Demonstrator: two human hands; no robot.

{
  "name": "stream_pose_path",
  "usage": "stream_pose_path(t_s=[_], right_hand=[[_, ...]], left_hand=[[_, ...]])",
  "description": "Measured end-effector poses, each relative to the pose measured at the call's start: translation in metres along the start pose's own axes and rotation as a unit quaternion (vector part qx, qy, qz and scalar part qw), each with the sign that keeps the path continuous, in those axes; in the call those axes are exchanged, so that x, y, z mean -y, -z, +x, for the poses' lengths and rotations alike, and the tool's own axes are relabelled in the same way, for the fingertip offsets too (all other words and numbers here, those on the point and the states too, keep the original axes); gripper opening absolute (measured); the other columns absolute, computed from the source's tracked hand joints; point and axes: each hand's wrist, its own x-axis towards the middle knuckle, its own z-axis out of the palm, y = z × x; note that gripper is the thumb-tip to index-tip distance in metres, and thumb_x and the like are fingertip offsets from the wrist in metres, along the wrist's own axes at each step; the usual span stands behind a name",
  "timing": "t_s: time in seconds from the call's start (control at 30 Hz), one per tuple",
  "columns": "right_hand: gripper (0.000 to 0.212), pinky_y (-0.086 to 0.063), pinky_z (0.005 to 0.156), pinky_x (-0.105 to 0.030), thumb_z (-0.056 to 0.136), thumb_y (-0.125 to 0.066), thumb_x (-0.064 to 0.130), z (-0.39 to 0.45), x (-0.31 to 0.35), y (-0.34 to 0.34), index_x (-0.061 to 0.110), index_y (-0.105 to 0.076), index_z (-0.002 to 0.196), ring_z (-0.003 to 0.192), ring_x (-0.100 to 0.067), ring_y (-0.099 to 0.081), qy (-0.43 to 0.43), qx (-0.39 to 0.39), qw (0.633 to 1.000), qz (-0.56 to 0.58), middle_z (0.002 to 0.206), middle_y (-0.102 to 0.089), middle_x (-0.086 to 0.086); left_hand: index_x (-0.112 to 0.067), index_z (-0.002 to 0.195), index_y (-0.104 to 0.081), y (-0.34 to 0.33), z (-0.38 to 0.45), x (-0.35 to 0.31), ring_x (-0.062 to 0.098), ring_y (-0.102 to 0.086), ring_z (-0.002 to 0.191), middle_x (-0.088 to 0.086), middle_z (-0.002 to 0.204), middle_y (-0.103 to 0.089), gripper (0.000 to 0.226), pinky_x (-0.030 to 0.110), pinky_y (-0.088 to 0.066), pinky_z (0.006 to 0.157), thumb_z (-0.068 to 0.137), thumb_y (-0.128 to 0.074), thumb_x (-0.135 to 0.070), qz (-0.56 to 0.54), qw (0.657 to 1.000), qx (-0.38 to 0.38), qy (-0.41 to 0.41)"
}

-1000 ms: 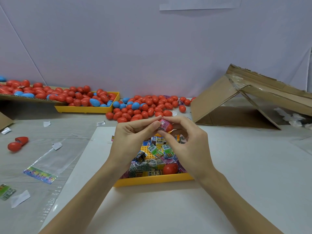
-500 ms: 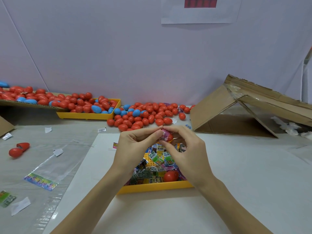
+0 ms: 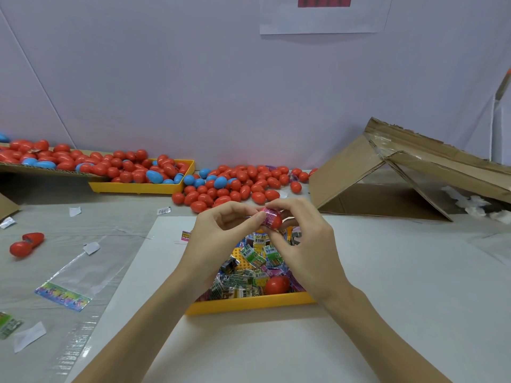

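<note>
Both hands meet above a yellow tray (image 3: 249, 304) full of small printed packets (image 3: 250, 269). Between them is a red egg half (image 3: 275, 220) with a pink packet (image 3: 267, 215) stuffed into it. My left hand (image 3: 221, 239) pinches the pink packet with thumb and forefinger. My right hand (image 3: 307, 244) curls its fingers round the red egg half from the right. A closed red egg (image 3: 277, 285) lies in the tray near its front right corner.
Loose red and blue eggs (image 3: 235, 186) are heaped behind the tray; more fill a second yellow tray (image 3: 138, 187) and a cardboard sheet (image 3: 41, 170) at the back left. An opened red egg (image 3: 26, 244) and clear bags (image 3: 77, 275) lie left. A collapsed cardboard box (image 3: 401, 175) stands right.
The hands have stayed together over the tray, working the pink packet into the red egg half. The camera has tilted up slightly, so a wall sign has come into view.
</note>
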Motion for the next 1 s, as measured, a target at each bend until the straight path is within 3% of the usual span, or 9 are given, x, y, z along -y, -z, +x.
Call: stream_pose_path(t_s=[0.2, 0.33, 0.4, 0.57, 0.67, 0.8, 1.0], right_hand=[[0.033, -0.061, 0.086, -0.031, 0.089, -0.081, 0.014, 0.000, 0.003, 0.001, 0.020, -0.066, 0.117, 0.107, -0.012, -0.068, -0.062, 0.037, 0.993, 0.094, 0.112, -0.069, 0.008], [0.030, -0.061, 0.092, -0.036, 0.091, -0.079, 0.016, 0.006, 0.004, 0.008, 0.017, -0.069, 0.120, 0.110, -0.015, -0.072, -0.135, 0.109, 0.955, 0.240, 0.114, -0.074, 0.005], [0.030, -0.060, 0.093, -0.031, 0.092, -0.077, 0.015, 0.009, 0.004, 0.013, 0.015, -0.070, 0.121, 0.111, -0.014, -0.072, -0.150, 0.120, 0.943, 0.272, 0.116, -0.075, 0.003], [0.030, -0.056, 0.091, -0.021, 0.089, -0.079, 0.021, 0.010, 0.003, 0.018, 0.021, -0.073, 0.119, 0.115, -0.010, -0.069, -0.182, 0.145, 0.919, 0.317, 0.118, -0.075, 0.008], [0.031, -0.057, 0.093, -0.023, 0.090, -0.079, 0.024, 0.012, 0.001, 0.020, 0.025, -0.073, 0.121, 0.118, -0.012, -0.069, -0.185, 0.162, 0.910, 0.335, 0.121, -0.075, 0.007], [0.032, -0.057, 0.099, -0.029, 0.091, -0.078, 0.027, 0.013, -0.002, 0.021, 0.030, -0.073, 0.123, 0.119, -0.013, -0.068, -0.188, 0.169, 0.914, 0.318, 0.124, -0.074, 0.008], [0.030, -0.057, 0.088, -0.022, 0.089, -0.079, 0.022, 0.012, 0.001, 0.019, 0.024, -0.075, 0.119, 0.112, -0.015, -0.072, -0.194, 0.130, 0.909, 0.346, 0.118, -0.076, 0.004]], left_hand=[[-0.011, 0.098, -0.081, 0.009, 0.004, -0.001, 0.016, -0.073, 0.097, 0.011, 0.101, -0.079, 0.024, 0.019, -0.053, 0.083, 0.085, -0.078, -0.031, -0.011, 0.996, 0.060, 0.065], [-0.007, 0.098, -0.079, 0.014, 0.007, -0.001, 0.016, -0.070, 0.095, 0.009, 0.095, -0.076, 0.035, 0.032, -0.049, 0.094, 0.081, -0.077, -0.037, 0.001, 0.995, 0.062, 0.078], [-0.007, 0.097, -0.079, 0.015, 0.007, -0.004, 0.014, -0.069, 0.094, 0.007, 0.094, -0.076, 0.038, 0.033, -0.047, 0.094, 0.078, -0.077, -0.041, -0.006, 0.994, 0.076, 0.081], [-0.015, 0.091, -0.079, 0.019, 0.007, -0.008, 0.011, -0.067, 0.092, 0.003, 0.090, -0.073, 0.027, 0.032, -0.045, 0.094, 0.080, -0.075, -0.040, -0.011, 0.990, 0.114, 0.083], [-0.013, 0.095, -0.078, 0.022, 0.008, -0.006, 0.016, -0.065, 0.093, 0.007, 0.092, -0.070, 0.029, 0.033, -0.051, 0.095, 0.083, -0.074, -0.039, 0.007, 0.991, 0.112, 0.068], [-0.019, 0.091, -0.080, 0.021, 0.008, -0.005, 0.011, -0.068, 0.087, 0.003, 0.088, -0.073, 0.020, 0.021, -0.055, 0.084, 0.085, -0.073, -0.037, 0.030, 0.994, 0.100, 0.041], [-0.018, 0.093, -0.076, 0.018, 0.008, -0.003, 0.017, -0.073, 0.086, 0.004, 0.090, -0.076, 0.025, 0.025, -0.057, 0.083, 0.082, -0.080, -0.039, 0.007, 0.998, 0.065, 0.015]])
